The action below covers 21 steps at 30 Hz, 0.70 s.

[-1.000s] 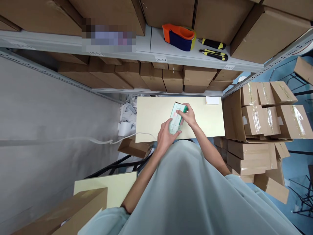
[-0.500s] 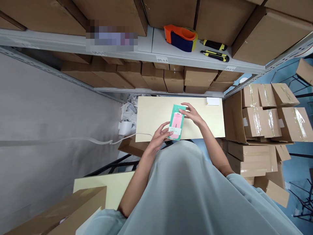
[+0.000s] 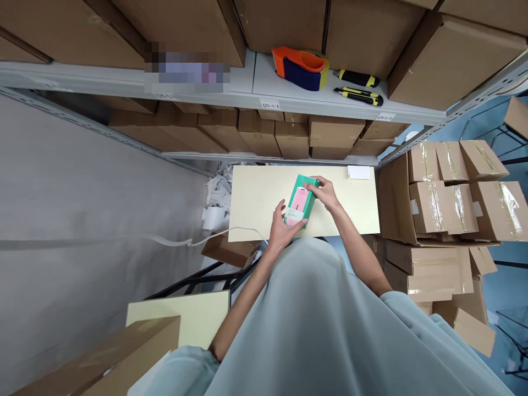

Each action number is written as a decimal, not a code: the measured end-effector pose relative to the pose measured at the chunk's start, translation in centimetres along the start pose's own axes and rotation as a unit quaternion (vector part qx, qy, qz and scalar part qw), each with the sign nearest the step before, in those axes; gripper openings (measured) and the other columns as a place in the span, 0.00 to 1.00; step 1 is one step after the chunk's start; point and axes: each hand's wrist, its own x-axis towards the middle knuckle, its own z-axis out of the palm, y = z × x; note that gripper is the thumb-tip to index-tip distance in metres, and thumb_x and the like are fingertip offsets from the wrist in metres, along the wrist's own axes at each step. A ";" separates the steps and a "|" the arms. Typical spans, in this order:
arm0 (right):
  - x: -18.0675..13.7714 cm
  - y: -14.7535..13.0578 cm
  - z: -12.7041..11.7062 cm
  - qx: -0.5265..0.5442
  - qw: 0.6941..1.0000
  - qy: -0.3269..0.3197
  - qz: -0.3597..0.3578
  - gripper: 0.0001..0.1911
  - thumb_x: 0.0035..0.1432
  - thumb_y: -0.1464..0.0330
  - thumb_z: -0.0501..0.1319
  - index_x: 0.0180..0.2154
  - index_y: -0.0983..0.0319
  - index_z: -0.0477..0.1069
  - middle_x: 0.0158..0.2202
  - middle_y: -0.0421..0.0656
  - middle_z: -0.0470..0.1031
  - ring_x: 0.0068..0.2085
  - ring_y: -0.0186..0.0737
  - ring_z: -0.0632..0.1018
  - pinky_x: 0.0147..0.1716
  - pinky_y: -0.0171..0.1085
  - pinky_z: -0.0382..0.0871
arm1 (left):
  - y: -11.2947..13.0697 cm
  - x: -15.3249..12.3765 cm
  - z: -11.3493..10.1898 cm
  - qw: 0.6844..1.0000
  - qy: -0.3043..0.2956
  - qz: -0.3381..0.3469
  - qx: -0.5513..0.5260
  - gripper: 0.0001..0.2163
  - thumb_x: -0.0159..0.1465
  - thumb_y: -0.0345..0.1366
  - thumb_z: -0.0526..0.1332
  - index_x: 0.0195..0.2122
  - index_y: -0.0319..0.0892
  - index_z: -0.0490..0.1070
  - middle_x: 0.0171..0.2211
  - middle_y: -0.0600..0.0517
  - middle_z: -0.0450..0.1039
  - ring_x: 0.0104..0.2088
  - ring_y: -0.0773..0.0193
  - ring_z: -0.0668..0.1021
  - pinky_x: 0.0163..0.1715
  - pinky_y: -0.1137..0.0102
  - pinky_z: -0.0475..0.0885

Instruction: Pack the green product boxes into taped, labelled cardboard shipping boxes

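Observation:
Between my hands is a small green box (image 3: pixel 300 202) with a pink device printed on its front, tilted a little so one green side shows. My right hand (image 3: pixel 324 193) grips its upper right corner, thumb on the front and the other fingers behind. At the lower left, my left hand (image 3: pixel 282 227) cups the box, its thumb along the bottom edge and its fingers raised beside the left side. Under the box lies the pale yellow tabletop (image 3: pixel 256 203). A small white box (image 3: pixel 358 172) rests at the table's far right corner.
Above the table, a grey metal shelf (image 3: pixel 264 103) holds brown cartons, an orange and blue tape dispenser (image 3: pixel 300 69) and two box cutters (image 3: pixel 358 97). Stacked cartons (image 3: pixel 443 206) stand on the right. A white cable (image 3: pixel 225 229) crosses the table's left edge near crumpled white paper (image 3: pixel 218 190).
The green box has turned clockwise and tipped, so its side now shows. My left hand has moved right, its thumb shifting to the box's bottom edge and its fingers opening out.

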 end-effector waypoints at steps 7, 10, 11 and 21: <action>-0.2 0.0 -1.0 -0.010 1.000 0.002 0.017 0.31 0.50 0.42 0.73 0.44 0.57 0.79 0.44 0.43 0.82 0.46 0.45 0.82 0.42 0.40 0.82 | 0.8 0.3 0.8 0.999 0.026 0.033 0.027 0.38 0.54 0.39 0.79 0.67 0.50 0.72 0.61 0.44 0.78 0.63 0.40 0.80 0.62 0.51 0.78; -0.7 -1.0 -2.9 0.018 0.997 -0.067 0.043 0.33 0.50 0.42 0.76 0.51 0.55 0.79 0.46 0.43 0.81 0.47 0.44 0.83 0.42 0.39 0.82 | 0.7 0.8 0.3 0.986 -0.025 -0.088 -0.136 0.43 0.52 0.44 0.79 0.70 0.48 0.68 0.50 0.46 0.82 0.46 0.49 0.86 0.46 0.55 0.85; -0.9 -1.3 -3.5 0.025 0.995 -0.081 0.049 0.34 0.50 0.43 0.77 0.53 0.54 0.78 0.47 0.43 0.81 0.48 0.43 0.83 0.43 0.39 0.82 | 0.7 0.9 0.1 0.974 -0.042 -0.121 -0.185 0.45 0.52 0.44 0.79 0.71 0.48 0.67 0.48 0.47 0.83 0.41 0.52 0.86 0.41 0.56 0.86; -0.2 -0.2 -4.4 0.129 0.968 -0.211 0.033 0.40 0.50 0.45 0.78 0.60 0.49 0.73 0.51 0.40 0.82 0.51 0.45 0.82 0.45 0.40 0.82 | -1.4 -0.4 1.2 0.850 -0.101 -0.250 -0.452 0.22 0.65 0.38 0.69 0.59 0.40 0.77 0.48 0.42 0.86 0.40 0.52 0.88 0.35 0.62 0.86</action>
